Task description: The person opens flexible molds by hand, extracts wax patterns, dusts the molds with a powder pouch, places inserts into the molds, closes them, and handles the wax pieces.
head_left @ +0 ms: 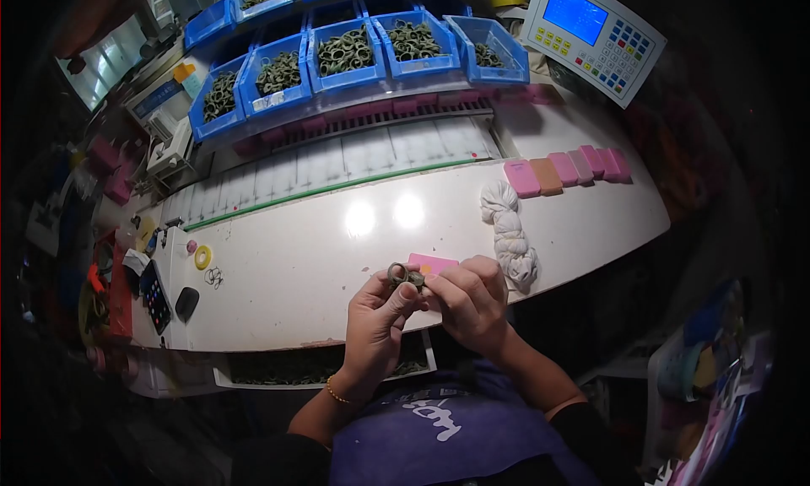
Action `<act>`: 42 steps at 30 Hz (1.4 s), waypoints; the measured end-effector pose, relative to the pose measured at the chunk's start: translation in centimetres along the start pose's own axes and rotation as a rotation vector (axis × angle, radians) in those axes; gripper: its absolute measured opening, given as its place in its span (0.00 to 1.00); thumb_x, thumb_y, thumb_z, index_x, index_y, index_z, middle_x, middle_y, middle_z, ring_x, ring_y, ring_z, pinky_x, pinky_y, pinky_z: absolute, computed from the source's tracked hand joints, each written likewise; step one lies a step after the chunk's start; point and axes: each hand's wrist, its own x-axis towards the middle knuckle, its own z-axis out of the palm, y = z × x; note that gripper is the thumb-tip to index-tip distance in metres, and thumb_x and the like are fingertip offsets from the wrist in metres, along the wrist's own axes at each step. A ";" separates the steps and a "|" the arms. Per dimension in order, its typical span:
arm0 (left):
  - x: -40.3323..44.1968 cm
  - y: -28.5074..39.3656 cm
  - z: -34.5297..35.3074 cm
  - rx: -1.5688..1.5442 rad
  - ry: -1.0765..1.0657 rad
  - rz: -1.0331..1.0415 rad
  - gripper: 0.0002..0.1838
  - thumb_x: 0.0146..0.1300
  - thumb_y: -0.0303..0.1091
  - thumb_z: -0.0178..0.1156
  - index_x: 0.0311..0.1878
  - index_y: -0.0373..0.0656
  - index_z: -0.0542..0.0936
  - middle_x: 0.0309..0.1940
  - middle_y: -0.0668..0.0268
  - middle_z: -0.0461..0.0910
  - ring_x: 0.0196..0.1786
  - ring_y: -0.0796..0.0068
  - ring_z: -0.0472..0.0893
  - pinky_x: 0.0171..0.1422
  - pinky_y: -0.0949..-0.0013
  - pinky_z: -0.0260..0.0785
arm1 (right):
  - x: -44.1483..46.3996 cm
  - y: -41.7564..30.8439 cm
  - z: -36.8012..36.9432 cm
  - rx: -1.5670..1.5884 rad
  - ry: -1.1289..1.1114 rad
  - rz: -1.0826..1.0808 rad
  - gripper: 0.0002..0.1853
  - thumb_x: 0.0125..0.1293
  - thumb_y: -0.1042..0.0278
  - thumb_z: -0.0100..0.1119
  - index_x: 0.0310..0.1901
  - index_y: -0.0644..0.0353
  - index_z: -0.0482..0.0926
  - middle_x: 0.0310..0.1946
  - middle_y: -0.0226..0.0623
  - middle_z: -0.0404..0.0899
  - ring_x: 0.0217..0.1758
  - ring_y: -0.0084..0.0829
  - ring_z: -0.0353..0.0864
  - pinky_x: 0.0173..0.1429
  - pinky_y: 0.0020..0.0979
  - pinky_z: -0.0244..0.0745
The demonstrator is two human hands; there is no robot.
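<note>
Both hands meet above the front edge of the white table (278,283). Held up in the fingertips of my left hand (377,313) are dark greenish rings (398,273), at least one of them with a clear round opening. My right hand (472,299) is closed, its thumb and fingers pinching at the right side of the same rings. Whether it grips a separate ring is hidden by the fingers. Just behind the hands a pink block (433,262) lies on the table, partly covered by them.
Blue bins (346,56) of similar rings stand at the back. A keypad display (591,35) is back right. Pink and tan blocks (574,167) and a twisted white cloth (509,237) lie right. Phone (155,296), mouse (186,304) and yellow tape (203,256) sit left. An open drawer (325,376) holds dark pieces.
</note>
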 end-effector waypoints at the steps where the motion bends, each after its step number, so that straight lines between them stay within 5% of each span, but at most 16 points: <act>1: -0.1 -0.1 0.0 -0.036 0.016 -0.014 0.19 0.72 0.36 0.62 0.59 0.35 0.76 0.50 0.61 0.81 0.47 0.72 0.81 0.56 0.64 0.75 | 0.0 -0.1 0.0 0.013 -0.005 0.013 0.16 0.55 0.73 0.71 0.46 0.57 0.80 0.41 0.32 0.80 0.44 0.35 0.76 0.47 0.37 0.75; 6: -0.1 -0.1 -0.5 0.010 -0.008 -0.001 0.17 0.69 0.33 0.66 0.57 0.36 0.78 0.49 0.64 0.80 0.46 0.74 0.80 0.56 0.67 0.74 | -0.7 -0.8 0.8 0.191 -0.015 0.199 0.12 0.61 0.71 0.68 0.45 0.57 0.77 0.37 0.35 0.76 0.41 0.36 0.75 0.46 0.36 0.73; 8: 0.0 0.1 -0.8 0.145 -0.074 0.139 0.17 0.68 0.24 0.65 0.58 0.35 0.79 0.50 0.64 0.79 0.52 0.76 0.80 0.60 0.70 0.74 | -0.4 -1.6 0.1 0.609 -0.207 0.641 0.08 0.72 0.65 0.62 0.44 0.57 0.74 0.34 0.33 0.73 0.37 0.30 0.73 0.44 0.33 0.72; 9: 0.0 0.3 -1.0 0.144 -0.073 0.138 0.17 0.68 0.24 0.65 0.58 0.35 0.79 0.50 0.64 0.79 0.52 0.76 0.80 0.60 0.70 0.74 | -0.1 -1.6 -0.2 0.609 -0.208 0.642 0.08 0.72 0.65 0.62 0.44 0.57 0.74 0.34 0.33 0.73 0.37 0.30 0.73 0.44 0.33 0.72; 11: -0.2 0.9 -1.3 0.258 -0.143 0.216 0.17 0.67 0.20 0.65 0.59 0.35 0.79 0.51 0.64 0.77 0.53 0.76 0.79 0.61 0.70 0.74 | 0.4 -1.2 -0.9 1.755 -0.405 1.377 0.10 0.79 0.59 0.52 0.43 0.56 0.73 0.34 0.27 0.71 0.35 0.22 0.70 0.42 0.28 0.70; 12: -0.3 1.3 -1.6 0.266 -0.177 0.196 0.18 0.65 0.18 0.65 0.58 0.35 0.79 0.51 0.62 0.79 0.54 0.74 0.80 0.60 0.70 0.76 | -0.4 -0.9 -0.7 1.964 -0.421 1.403 0.11 0.81 0.58 0.48 0.44 0.56 0.73 0.34 0.23 0.70 0.33 0.16 0.69 0.39 0.27 0.70; 15: -0.5 1.6 -2.3 0.181 -0.133 0.186 0.18 0.64 0.16 0.64 0.57 0.35 0.79 0.51 0.60 0.82 0.54 0.73 0.81 0.60 0.69 0.76 | -1.6 -2.3 -0.3 1.562 -0.505 1.361 0.09 0.80 0.62 0.50 0.45 0.57 0.74 0.31 0.22 0.69 0.30 0.18 0.69 0.35 0.25 0.68; 16: -0.6 1.7 -2.3 0.273 -0.079 0.218 0.20 0.62 0.19 0.68 0.57 0.36 0.78 0.49 0.57 0.84 0.51 0.73 0.83 0.58 0.68 0.76 | -2.5 -3.2 0.0 1.221 -0.569 1.176 0.07 0.78 0.65 0.54 0.44 0.58 0.77 0.28 0.24 0.70 0.27 0.19 0.71 0.33 0.25 0.68; 17: -0.8 1.8 -2.4 0.273 -0.070 0.220 0.20 0.62 0.19 0.68 0.57 0.36 0.78 0.49 0.57 0.84 0.51 0.73 0.83 0.58 0.68 0.76 | -3.2 -4.0 0.5 0.843 -0.434 0.702 0.03 0.73 0.70 0.60 0.43 0.59 0.79 0.27 0.31 0.73 0.29 0.25 0.77 0.33 0.30 0.72; 19: -1.2 2.0 -2.7 0.415 -0.025 0.237 0.22 0.60 0.15 0.67 0.58 0.35 0.78 0.49 0.57 0.84 0.52 0.74 0.83 0.60 0.69 0.76 | -5.4 -4.0 1.1 0.588 -0.533 0.342 0.06 0.67 0.72 0.63 0.45 0.59 0.81 0.31 0.36 0.79 0.33 0.34 0.82 0.36 0.36 0.76; 20: -1.3 2.1 -2.8 0.475 -0.032 0.262 0.23 0.59 0.12 0.66 0.59 0.34 0.78 0.50 0.57 0.84 0.54 0.74 0.82 0.61 0.69 0.76 | -6.5 -4.2 1.5 0.597 -0.606 0.357 0.11 0.63 0.73 0.65 0.48 0.58 0.81 0.35 0.38 0.82 0.36 0.41 0.84 0.38 0.37 0.78; 23: -1.5 2.3 -2.9 0.633 -0.019 0.307 0.23 0.59 0.12 0.66 0.59 0.33 0.79 0.49 0.58 0.84 0.54 0.74 0.82 0.61 0.69 0.76 | -7.5 -3.9 1.7 0.661 -0.583 0.361 0.13 0.64 0.73 0.66 0.50 0.58 0.82 0.36 0.38 0.83 0.36 0.40 0.85 0.38 0.35 0.80; 28: -1.7 2.0 -3.0 0.727 -0.051 0.357 0.24 0.58 0.11 0.67 0.59 0.32 0.80 0.48 0.60 0.84 0.50 0.77 0.82 0.57 0.71 0.77 | -0.9 -1.8 -1.6 0.663 -0.242 0.546 0.12 0.60 0.79 0.69 0.46 0.64 0.85 0.38 0.41 0.85 0.36 0.35 0.85 0.41 0.34 0.80; 36: -1.5 2.7 -2.1 0.907 -0.094 0.549 0.24 0.55 0.12 0.67 0.58 0.36 0.82 0.45 0.59 0.84 0.44 0.74 0.85 0.50 0.71 0.79 | 2.2 -0.5 -1.2 0.615 -0.176 0.226 0.17 0.55 0.77 0.73 0.49 0.63 0.85 0.42 0.39 0.85 0.41 0.35 0.85 0.43 0.31 0.81; 42: -1.4 3.1 -1.7 1.049 -0.088 0.611 0.26 0.54 0.12 0.68 0.57 0.40 0.83 0.46 0.56 0.84 0.45 0.67 0.87 0.49 0.69 0.81 | 2.0 -0.3 -1.4 0.622 -0.200 0.268 0.16 0.55 0.77 0.74 0.47 0.63 0.86 0.41 0.39 0.85 0.40 0.34 0.85 0.43 0.31 0.80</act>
